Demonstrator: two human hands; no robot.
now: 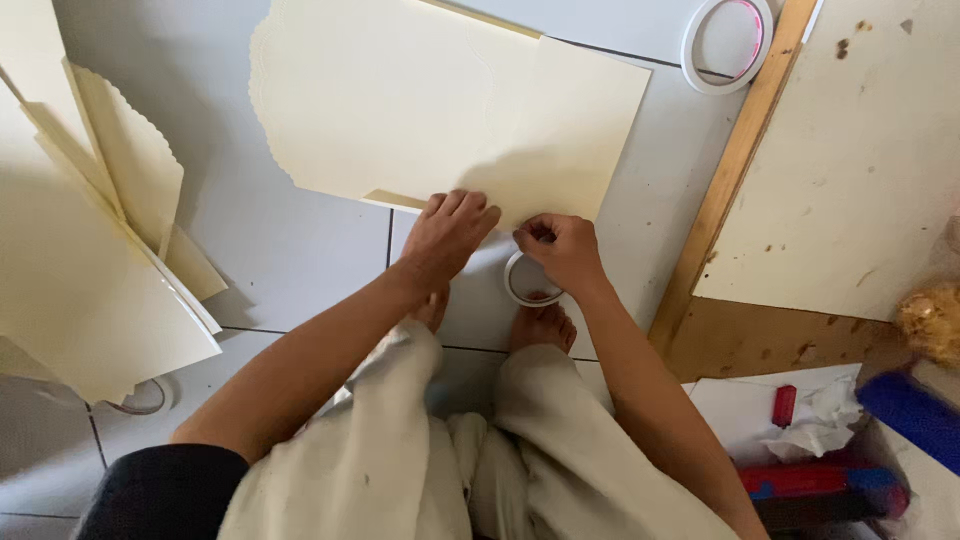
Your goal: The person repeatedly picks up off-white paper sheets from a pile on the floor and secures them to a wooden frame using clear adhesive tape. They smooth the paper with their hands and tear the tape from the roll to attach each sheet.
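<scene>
Two bare hands work at the near edge of a cream card sheet (450,110) that lies flat on the pale tiled floor (290,250). The left hand (447,235) presses down on that edge, palm down, its fingers (462,205) spread flat and gripping nothing. The right hand (562,250) sits just beside it at the same edge, its fingers (532,232) pinched together on something small; what they pinch is too small to tell. Directly below the right hand, a small roll of tape (522,285) lies on the floor, partly covered by the hand, with the person's bare toes (543,325) just behind it. The person squats over the tiles in pale trousers (400,450).

A second, larger roll of tape (727,42) with a pink inner ring lies well apart at the top, near the far right corner of the sheet. On the left, a stack of cream sheets (90,250) with scalloped edges fans out across the floor. To the right, a wooden board (840,150) with a lighter wood strip along its edge rests on the floor. At the lower right lie a small red object (784,405), some crumpled white paper (815,430) and a blue item (915,415).
</scene>
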